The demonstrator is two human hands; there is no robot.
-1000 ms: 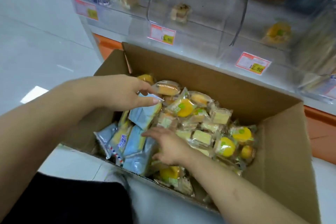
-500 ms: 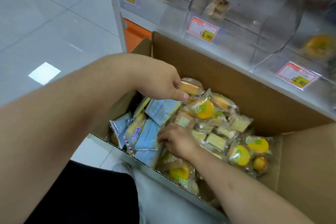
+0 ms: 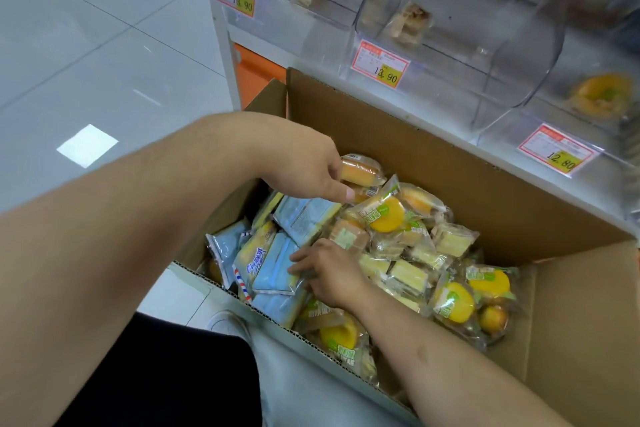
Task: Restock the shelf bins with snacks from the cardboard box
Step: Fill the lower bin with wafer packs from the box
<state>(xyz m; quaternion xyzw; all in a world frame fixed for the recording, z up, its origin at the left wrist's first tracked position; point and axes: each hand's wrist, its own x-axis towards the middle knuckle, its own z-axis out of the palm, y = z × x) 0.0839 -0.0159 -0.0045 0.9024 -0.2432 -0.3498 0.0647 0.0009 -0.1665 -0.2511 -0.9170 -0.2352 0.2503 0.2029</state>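
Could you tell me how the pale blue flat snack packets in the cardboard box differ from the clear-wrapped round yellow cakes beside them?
The pale blue flat snack packets are opaque and rectangular; the clear-wrapped round yellow cakes show their contents. The blue packets sit bunched at the left of the cardboard box, under the right hand; the yellow cakes lie scattered toward the middle, right and near edge. Both are sealed single packs lying loose in the box.

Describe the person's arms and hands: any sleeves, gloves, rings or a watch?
Both forearms are bare up to the frame edge, no sleeves showing. The left hand and right hand have no gloves, and no rings, watch or bracelet show. The left thumbnail is short and unpainted.
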